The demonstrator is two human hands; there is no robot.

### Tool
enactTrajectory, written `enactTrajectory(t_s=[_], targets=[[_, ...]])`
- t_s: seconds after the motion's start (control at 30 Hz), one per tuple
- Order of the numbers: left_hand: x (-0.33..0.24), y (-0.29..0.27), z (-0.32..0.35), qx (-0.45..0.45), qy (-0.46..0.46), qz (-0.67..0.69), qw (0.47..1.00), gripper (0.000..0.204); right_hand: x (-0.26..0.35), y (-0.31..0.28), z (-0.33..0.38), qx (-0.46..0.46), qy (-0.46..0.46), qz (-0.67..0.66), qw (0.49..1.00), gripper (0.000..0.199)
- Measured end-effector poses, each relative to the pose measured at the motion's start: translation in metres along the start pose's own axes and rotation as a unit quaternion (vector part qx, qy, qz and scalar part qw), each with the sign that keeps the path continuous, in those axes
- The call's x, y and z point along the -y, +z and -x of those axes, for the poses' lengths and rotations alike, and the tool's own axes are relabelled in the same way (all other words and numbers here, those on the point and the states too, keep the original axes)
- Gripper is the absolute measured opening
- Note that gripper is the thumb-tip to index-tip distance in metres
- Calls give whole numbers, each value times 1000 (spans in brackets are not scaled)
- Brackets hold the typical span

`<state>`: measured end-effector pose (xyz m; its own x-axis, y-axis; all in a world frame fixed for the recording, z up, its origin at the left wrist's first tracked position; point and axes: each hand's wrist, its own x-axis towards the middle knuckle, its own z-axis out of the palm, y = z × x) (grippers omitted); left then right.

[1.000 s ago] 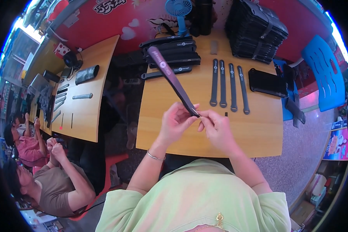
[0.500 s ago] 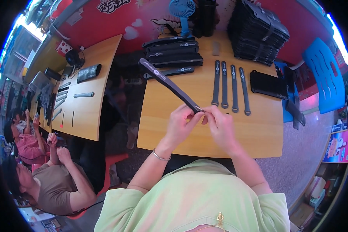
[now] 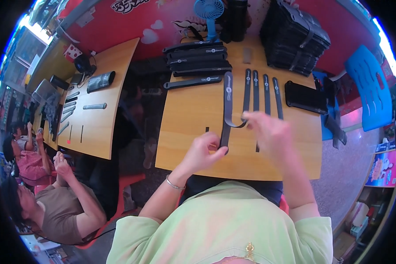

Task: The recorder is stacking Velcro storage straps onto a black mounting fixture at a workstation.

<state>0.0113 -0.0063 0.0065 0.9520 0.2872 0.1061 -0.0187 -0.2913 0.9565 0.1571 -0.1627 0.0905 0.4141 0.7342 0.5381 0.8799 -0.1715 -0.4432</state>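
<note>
A dark grey strap [image 3: 228, 99] with a pale printed mark hangs between my hands, looping at the bottom. My left hand [image 3: 201, 153] pinches its lower part between thumb and fingers, over the near middle of the table. To the right, my right hand [image 3: 272, 132] is closed on the strap's curled end, its fingertips drawn together. Behind that hand, several similar straps [image 3: 247, 90] lie side by side in a row; the hand covers the lower ends of some. Short dark strips lie on the wood: a strip [image 3: 207, 130] beside my left hand and another [image 3: 257, 147] beneath my right forearm.
Bundled dark straps [image 3: 196, 59] are stacked at the table's [image 3: 180, 127] back left, before a blue fan [image 3: 210, 17]. A tall pile of black folded goods [image 3: 295, 37] and a black pouch [image 3: 306, 97] sit at the right. Co-workers sit left at another table [image 3: 103, 136].
My hands have moved apart, the right one going right and slightly up with the strap end. The strap has swung from slanting left to upright and now bends in a loop.
</note>
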Motion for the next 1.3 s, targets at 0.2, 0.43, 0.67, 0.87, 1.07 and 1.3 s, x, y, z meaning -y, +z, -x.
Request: enactTrajectory(t_s=[0.2, 0.43, 0.67, 0.87, 1.07, 1.3], targets=[[-18, 8, -23, -12, -96, 260, 961, 25, 26, 9, 24, 46, -32, 4, 998, 19], [-12, -2, -17, -103, -196, 518, 826, 15, 13, -13, 24, 181, 186, -48, 964, 50], [-38, 20, -20, -31, -253, 475, 842, 13, 16, 25, 24, 45, 59, -177, 981, 43], [-41, 22, -15, 76, -256, 437, 859, 18, -6, 42, 26, -48, 174, -340, 923, 24], [-41, 1, -7, 233, -249, 416, 843, 33, -72, 13, 10, -159, 357, -394, 832, 4], [-5, -49, 37, 269, -319, 360, 834, 33, -144, -77, -2, -386, 335, -269, 816, 13]])
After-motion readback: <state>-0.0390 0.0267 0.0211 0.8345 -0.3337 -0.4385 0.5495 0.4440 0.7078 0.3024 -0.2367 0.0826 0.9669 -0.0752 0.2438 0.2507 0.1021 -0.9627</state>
